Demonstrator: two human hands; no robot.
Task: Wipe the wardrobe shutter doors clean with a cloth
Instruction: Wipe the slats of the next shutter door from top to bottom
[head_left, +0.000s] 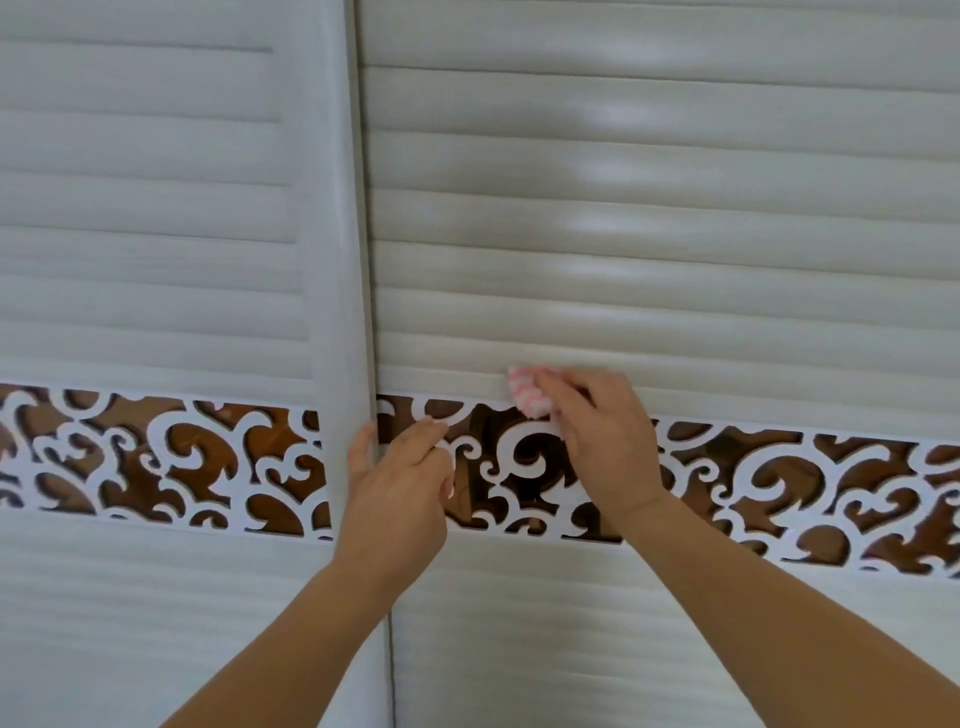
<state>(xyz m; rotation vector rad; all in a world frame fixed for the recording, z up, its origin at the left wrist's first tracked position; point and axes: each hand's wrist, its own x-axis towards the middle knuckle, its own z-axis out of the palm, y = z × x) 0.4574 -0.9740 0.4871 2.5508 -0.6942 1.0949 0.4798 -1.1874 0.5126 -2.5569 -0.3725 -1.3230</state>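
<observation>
1. The cloth (529, 391), pink and white and bunched small, is held in the fingers of the right hand (597, 441) and pressed to the lowest slat of the right shutter door (649, 234), just above the fretwork band (779, 467).
2. The left hand (400, 478) is released, its fingers lying loosely against the door edge just left of the right hand; nothing is grasped by it.
3. The step in hand is judged to be wiping along that slat. It is best done by strokes drawn along the groove, with the door steadied by the left hand.
4. The left shutter door (156, 208) lies beyond the left hand.
5. No containers are seen.
</observation>
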